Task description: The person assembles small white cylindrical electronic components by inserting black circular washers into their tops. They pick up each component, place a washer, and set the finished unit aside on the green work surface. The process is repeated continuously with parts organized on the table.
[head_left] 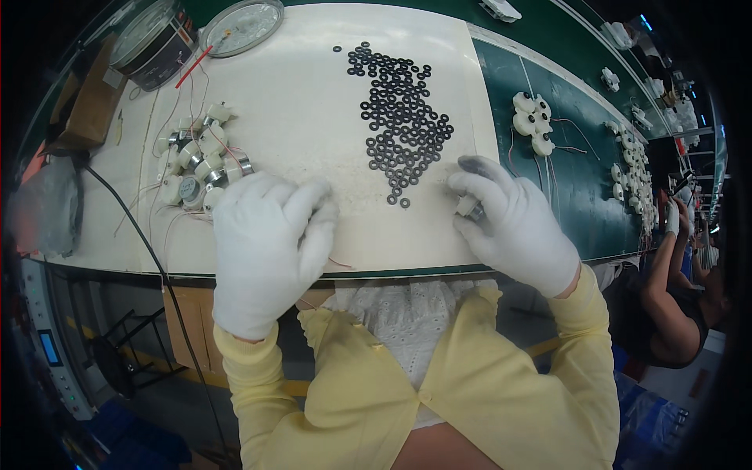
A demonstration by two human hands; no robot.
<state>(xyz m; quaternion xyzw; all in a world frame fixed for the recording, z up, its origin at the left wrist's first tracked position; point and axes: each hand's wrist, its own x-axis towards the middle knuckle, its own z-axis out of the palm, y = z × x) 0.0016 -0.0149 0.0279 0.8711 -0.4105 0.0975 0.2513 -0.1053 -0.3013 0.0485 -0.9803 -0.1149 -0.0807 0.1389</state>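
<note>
My left hand [270, 243], in a white glove, is over the near part of the white board with its fingers curled together. What it holds, if anything, is hidden; a thin wire [341, 264] shows beside it. In my gloved right hand [517, 223], a small pale grey part [469, 207] is pinched between thumb and fingers. Between and beyond the hands, many small black rings [403, 117] lie spread on the white board [305, 94]. Just left of my left hand sits a heap of small white-and-metal motors with thin wires [196, 160].
On the green mat [497, 78] to the right stand several white motors [533, 121], with more in a row [633, 172] farther right. A tin can [153, 47], a round lid [243, 27] and a cardboard box [90, 102] occupy the far left. Another person [674, 298] works at right.
</note>
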